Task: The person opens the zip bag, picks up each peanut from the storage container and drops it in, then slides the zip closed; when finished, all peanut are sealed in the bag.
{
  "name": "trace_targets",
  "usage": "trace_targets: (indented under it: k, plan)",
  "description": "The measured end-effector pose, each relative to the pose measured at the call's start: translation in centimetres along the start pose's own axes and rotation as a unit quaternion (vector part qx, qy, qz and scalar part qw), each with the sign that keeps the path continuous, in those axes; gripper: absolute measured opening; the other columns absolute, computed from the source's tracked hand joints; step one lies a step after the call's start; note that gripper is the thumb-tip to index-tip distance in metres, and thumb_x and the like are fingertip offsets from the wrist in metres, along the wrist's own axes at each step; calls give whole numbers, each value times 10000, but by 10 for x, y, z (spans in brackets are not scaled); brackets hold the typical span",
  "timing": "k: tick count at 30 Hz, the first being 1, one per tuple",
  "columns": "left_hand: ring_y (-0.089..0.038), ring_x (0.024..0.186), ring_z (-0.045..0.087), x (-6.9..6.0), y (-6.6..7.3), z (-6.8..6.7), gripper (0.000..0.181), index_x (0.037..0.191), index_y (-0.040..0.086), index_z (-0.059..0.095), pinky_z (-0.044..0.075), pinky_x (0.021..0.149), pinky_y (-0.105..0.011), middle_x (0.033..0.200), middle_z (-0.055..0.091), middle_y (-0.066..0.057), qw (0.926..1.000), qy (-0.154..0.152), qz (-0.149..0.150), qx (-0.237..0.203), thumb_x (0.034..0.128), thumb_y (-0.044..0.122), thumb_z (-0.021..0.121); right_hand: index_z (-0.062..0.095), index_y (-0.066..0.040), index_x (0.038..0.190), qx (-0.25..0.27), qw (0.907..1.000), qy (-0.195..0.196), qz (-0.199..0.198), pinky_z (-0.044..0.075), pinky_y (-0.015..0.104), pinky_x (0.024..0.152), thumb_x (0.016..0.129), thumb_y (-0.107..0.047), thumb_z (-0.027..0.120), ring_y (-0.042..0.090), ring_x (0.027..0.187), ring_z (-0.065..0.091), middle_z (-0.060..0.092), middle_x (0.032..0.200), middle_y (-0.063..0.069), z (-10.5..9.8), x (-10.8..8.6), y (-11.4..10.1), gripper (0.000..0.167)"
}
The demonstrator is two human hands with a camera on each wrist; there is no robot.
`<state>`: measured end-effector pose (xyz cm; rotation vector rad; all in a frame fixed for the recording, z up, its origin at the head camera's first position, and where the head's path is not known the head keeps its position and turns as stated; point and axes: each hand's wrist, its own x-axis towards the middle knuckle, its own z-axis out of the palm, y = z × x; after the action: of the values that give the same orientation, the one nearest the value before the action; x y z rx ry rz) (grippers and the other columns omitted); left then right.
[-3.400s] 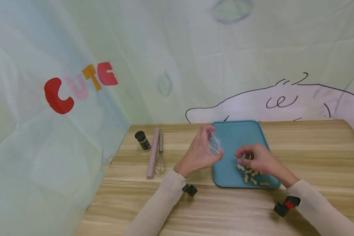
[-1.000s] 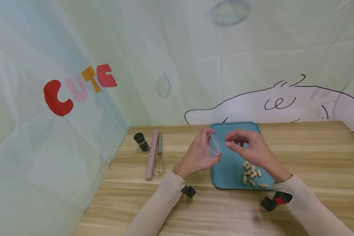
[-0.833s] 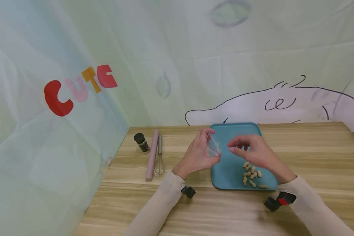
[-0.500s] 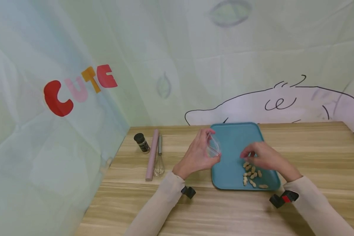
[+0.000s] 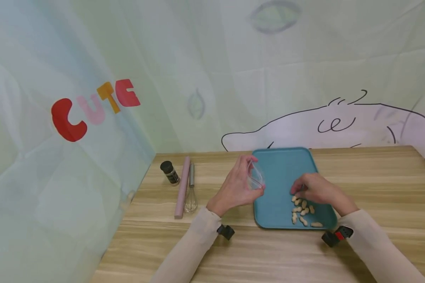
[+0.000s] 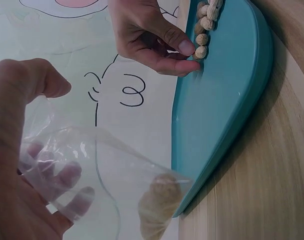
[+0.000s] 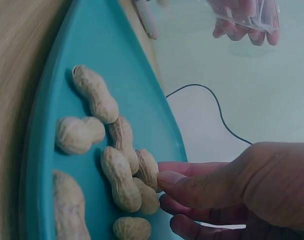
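My left hand point(image 5: 235, 186) holds a clear zip bag point(image 5: 256, 177) by its mouth, thumb and fingers spreading it apart above the left side of the blue tray point(image 5: 278, 212). Through the film in the left wrist view, peanuts point(image 6: 162, 205) show at the bag's bottom. On the tray's near right part lie several loose peanuts point(image 5: 303, 210) in their shells. Over their far end is my right hand point(image 5: 315, 188). Its thumb and index finger pinch the end of one peanut point(image 7: 147, 169) that still lies among the others, as the right wrist view shows.
Left of the tray, a whisk point(image 5: 191, 196) and a pink rolling pin point(image 5: 182, 188) lie side by side on the wooden table point(image 5: 233, 255). A black-capped seasoning jar point(image 5: 170, 173) is beside them. A printed cloth point(image 5: 184, 78) hangs behind the table.
My right hand has moved from near the bag's mouth down and right to the peanuts, where its fingertips close on one. The left hand and bag stay nearly still.
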<state>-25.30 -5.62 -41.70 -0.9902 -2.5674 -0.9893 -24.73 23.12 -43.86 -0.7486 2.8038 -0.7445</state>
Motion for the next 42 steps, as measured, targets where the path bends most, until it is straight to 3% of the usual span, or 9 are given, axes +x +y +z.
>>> trace_targets:
  k: [8,15,25,33,42]
  plan:
    - [-235,1080,588,0,1,0,723,1432,61,445,543,906,-336,1227,588,-180,10000,-9,57,-14,825,245,793,772,-110,913,-27,10000,-5,32,540,369,750,925,-3,742,144,824,615,740,890,11,3,0,2,111]
    - [-223,1084,578,-1,2,1,734,1432,45,448,538,897,-323,1203,579,-145,10000,-32,50,-71,826,247,808,742,-101,974,189,9961,857,-19,541,328,744,970,42,652,143,834,617,730,926,21,5,-1,-4,168]
    - [-237,1123,580,-1,1,3,736,1436,85,435,563,922,-340,1242,570,-154,9999,-63,78,-50,830,255,816,795,-88,1024,323,9789,1994,-305,576,411,789,1001,-70,723,180,866,669,803,973,47,-10,-2,-35,78]
    - [-293,1158,595,0,2,3,727,1437,90,428,566,922,-342,1259,553,-142,9997,-151,24,-171,843,245,816,799,-95,1065,488,9723,2249,-406,568,402,817,998,-93,738,162,857,660,819,1000,37,-21,-2,-64,91]
    - [-232,1110,572,-1,0,3,722,1429,80,440,541,902,-327,1249,568,-181,9998,-145,23,-150,835,240,818,797,-99,1074,745,9653,2360,-831,549,326,780,971,-59,760,123,844,657,809,980,-3,-11,3,-86,116]
